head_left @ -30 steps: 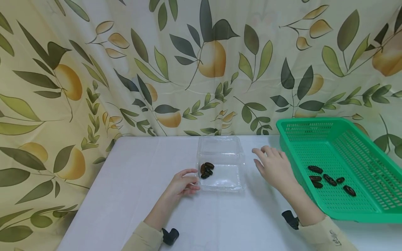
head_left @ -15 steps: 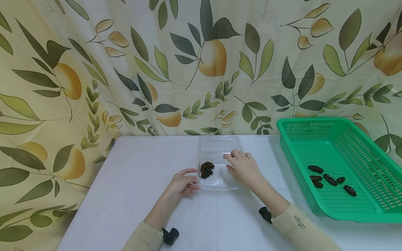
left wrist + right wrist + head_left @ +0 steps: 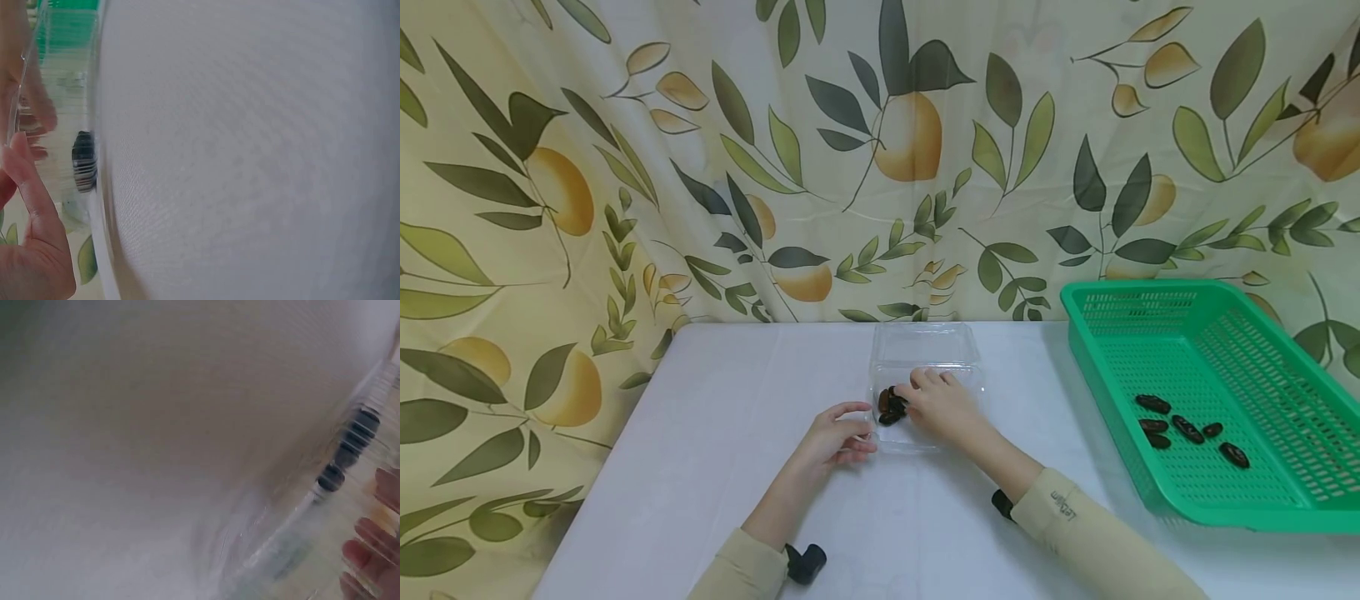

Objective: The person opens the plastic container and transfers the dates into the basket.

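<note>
In the head view, a clear plastic container (image 3: pixel 925 343) lies with its lid folded back, several dark dates (image 3: pixel 889 407) grouped at the left of its base. The left hand (image 3: pixel 835 437) grips the container's left edge between thumb and fingers; the left wrist view shows the hand (image 3: pixel 37 219) at that clear wall, with dark dates (image 3: pixel 84 161) behind it. Over the base, the right hand (image 3: pixel 943 408) has its fingertips at the dates, partly covering them. Through the plastic in the right wrist view, the fingers (image 3: pixel 375 540) are spread beside the dates (image 3: pixel 356 437), with nothing visible between them.
A green slotted basket (image 3: pixel 1108 433) stands at the right of the white table (image 3: pixel 737 375), with several dates (image 3: pixel 1187 429) on its floor. Behind the table hangs a curtain (image 3: pixel 865 250) printed with leaves and fruit.
The right hand has moved left from beside the basket, across the container to the dates. The left hand has stayed at the container's left edge.
</note>
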The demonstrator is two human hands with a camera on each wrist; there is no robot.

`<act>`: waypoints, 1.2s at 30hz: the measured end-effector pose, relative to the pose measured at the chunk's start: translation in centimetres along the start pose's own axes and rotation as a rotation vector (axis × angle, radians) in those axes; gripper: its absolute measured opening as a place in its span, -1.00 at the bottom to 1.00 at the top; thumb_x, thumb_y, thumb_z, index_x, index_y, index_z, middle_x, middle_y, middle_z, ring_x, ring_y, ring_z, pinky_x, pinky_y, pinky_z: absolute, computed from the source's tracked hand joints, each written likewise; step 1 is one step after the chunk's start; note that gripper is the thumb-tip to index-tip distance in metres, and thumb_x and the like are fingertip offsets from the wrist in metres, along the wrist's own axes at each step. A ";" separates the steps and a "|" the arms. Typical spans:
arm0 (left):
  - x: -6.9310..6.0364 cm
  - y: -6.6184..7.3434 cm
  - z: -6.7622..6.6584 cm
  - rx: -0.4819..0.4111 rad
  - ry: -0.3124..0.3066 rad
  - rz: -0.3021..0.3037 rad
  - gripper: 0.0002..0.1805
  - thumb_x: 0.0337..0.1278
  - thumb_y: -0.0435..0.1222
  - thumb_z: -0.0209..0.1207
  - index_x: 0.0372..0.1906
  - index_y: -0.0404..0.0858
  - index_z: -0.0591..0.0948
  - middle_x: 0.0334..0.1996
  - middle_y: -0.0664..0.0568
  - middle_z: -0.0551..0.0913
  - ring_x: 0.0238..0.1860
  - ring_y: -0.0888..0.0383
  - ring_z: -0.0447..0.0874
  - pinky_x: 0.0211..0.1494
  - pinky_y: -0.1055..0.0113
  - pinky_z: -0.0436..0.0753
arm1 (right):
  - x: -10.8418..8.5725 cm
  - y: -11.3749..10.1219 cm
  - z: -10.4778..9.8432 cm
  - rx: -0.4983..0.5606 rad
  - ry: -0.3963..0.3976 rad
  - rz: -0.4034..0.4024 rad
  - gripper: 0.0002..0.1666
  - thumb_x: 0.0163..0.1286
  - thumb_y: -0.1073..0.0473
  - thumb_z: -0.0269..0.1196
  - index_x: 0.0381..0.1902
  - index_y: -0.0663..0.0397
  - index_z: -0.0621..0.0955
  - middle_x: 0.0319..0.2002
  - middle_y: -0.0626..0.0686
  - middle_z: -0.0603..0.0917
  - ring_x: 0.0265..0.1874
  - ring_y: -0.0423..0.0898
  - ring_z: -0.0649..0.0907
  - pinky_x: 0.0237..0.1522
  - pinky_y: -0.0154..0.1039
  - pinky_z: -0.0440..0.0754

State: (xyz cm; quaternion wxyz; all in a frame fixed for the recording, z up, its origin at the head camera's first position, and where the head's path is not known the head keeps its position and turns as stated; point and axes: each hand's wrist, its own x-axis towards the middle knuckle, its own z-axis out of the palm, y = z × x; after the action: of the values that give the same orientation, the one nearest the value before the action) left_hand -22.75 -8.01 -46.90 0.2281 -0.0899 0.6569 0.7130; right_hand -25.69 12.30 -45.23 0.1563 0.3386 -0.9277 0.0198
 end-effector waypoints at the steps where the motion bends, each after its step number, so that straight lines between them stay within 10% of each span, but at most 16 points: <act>1: 0.0 0.0 0.0 0.002 0.000 0.001 -0.54 0.09 -0.40 0.14 0.16 -0.27 0.42 -0.43 -0.03 0.60 -0.54 0.18 0.66 -0.50 0.41 0.63 | 0.1 -0.1 0.1 0.000 -0.001 -0.010 -0.69 0.08 0.14 0.35 -0.18 -0.14 0.55 -0.32 0.00 0.47 -0.32 -0.02 0.51 -0.30 -0.15 0.49; 36: -0.2 0.1 0.1 -0.005 -0.022 0.016 -0.52 0.08 -0.42 0.14 0.16 -0.30 0.41 -0.50 0.05 0.56 -0.55 0.21 0.65 -0.50 0.42 0.62 | 0.9 -1.0 1.9 -0.040 -0.069 -0.083 -0.82 0.10 0.06 0.34 -0.32 -0.07 0.62 -0.28 0.00 0.51 -0.26 -0.05 0.52 -0.32 -0.21 0.45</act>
State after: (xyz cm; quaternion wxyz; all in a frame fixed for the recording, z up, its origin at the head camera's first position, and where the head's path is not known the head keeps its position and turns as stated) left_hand -22.60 -7.92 -46.73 0.2291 -0.0774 0.6534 0.7174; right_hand -26.18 10.68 -46.84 0.1316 0.3739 -0.9180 -0.0171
